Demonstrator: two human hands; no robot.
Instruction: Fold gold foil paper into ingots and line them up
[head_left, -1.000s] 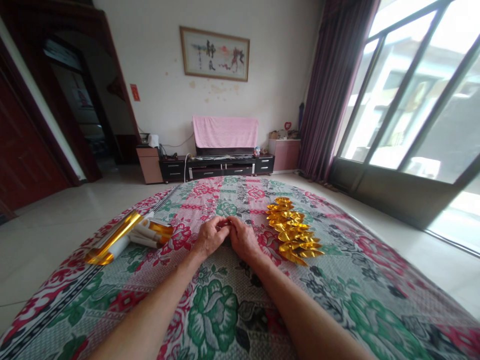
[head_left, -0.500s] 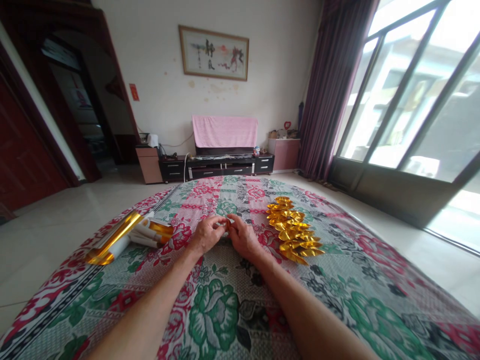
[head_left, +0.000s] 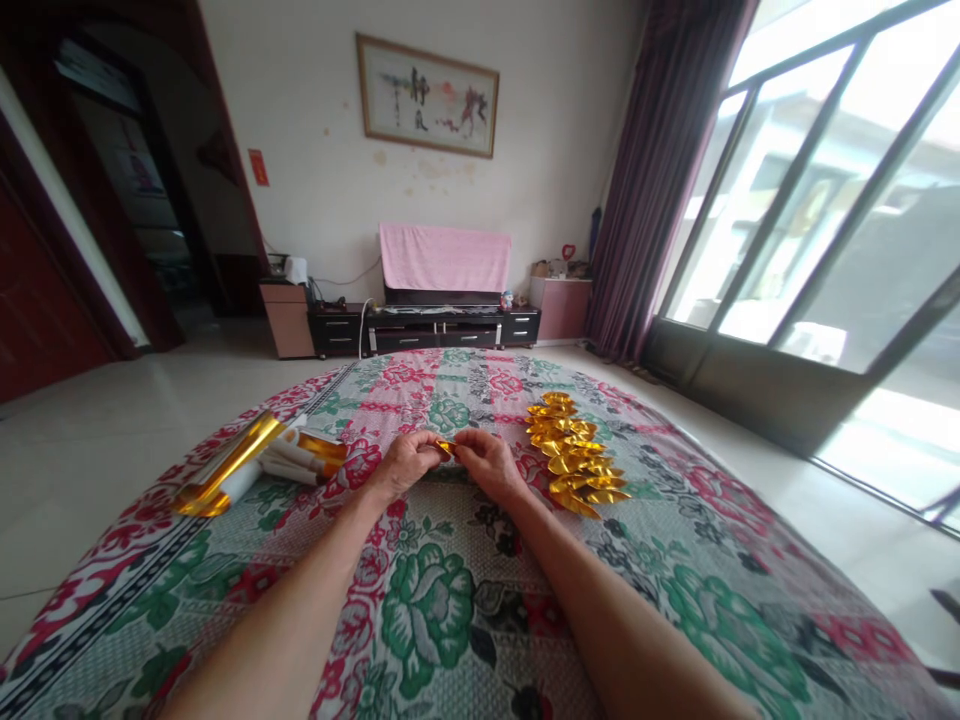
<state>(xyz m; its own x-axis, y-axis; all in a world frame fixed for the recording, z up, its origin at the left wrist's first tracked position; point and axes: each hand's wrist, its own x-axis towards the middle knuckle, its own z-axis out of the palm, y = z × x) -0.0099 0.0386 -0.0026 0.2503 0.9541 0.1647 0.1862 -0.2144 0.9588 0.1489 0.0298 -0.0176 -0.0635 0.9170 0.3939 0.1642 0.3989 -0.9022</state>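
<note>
A small piece of folded gold foil paper [head_left: 447, 447] is pinched between my two hands over the middle of the table. My left hand [head_left: 409, 464] is closed on its left end, thumb against fingers. On the right end, my right hand [head_left: 487, 466] pinches it the same way. To the right lies a pile of folded gold paper ingots [head_left: 574, 450], pointed at their ends and set close together in a row. Left of my hands are loosely rolled sheets of gold and white foil paper [head_left: 247, 465].
A floral cloth [head_left: 427, 620] in pink, green and grey covers the round table. Beyond it stand a low black TV cabinet [head_left: 442, 330] and a TV under a pink cloth [head_left: 446, 258]. A purple curtain [head_left: 637, 190] and large windows are on the right.
My hands have parted slightly, and more of the gold paper shows between my fingertips. The view has shifted a little; the ingots and rolls stay in place on the table.
</note>
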